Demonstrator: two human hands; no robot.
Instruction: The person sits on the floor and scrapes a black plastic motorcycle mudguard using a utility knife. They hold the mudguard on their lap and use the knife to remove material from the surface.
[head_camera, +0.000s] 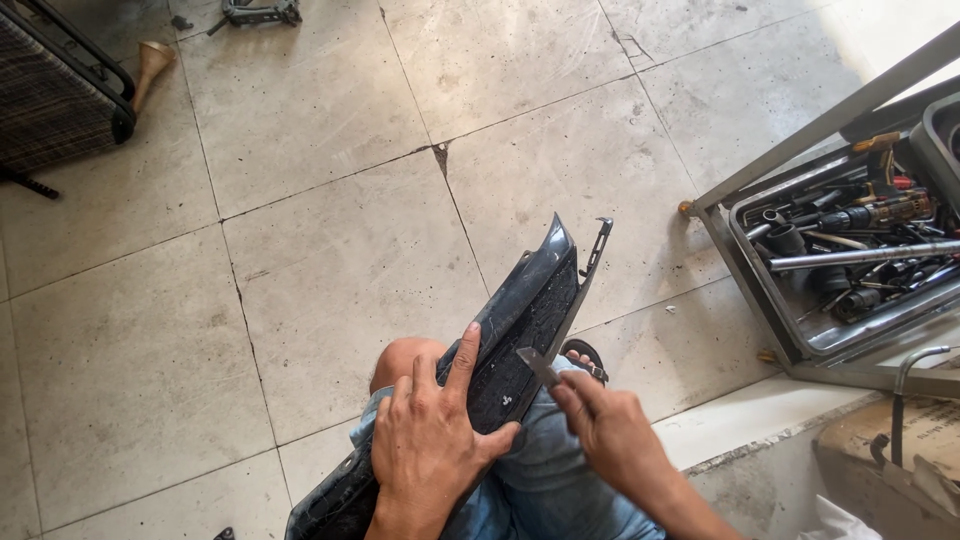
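Dark glossy plastic panel (520, 320), long and curved, propped across bent knee (400, 360) and denim shorts (535, 470), upper tip pointing away toward tiled floor (330, 200). Narrow bracket strip with holes along right edge near top.

Left hand (425, 445) laid flat on panel's near half, fingers spread and wrapped over left rim, thumb angled out to right across inner face; gripping panel, steadying it.

Right hand (610, 430) closed round small grey blade-like tool (538, 366), pinched between thumb and forefinger, tip touching panel's inner surface just right of left thumb. Exact kind of tool not clear.

Sandalled foot (585, 358) partly visible behind panel, just beyond tool tip.

Grey stone-look tiles, cracked at joints, dusty. Metal tool tray (800, 330) on angle-iron frame at right, well apart from hands, full of sockets, drivers, a long steel bar. Cardboard box (900, 440) at lower right corner with bent metal rod over it. Woven dark chair or rack (50, 90) at upper left, tan funnel-shaped object (150, 65) beside it. Small metal clamp-like item (260, 12) at top edge, too small to identify.
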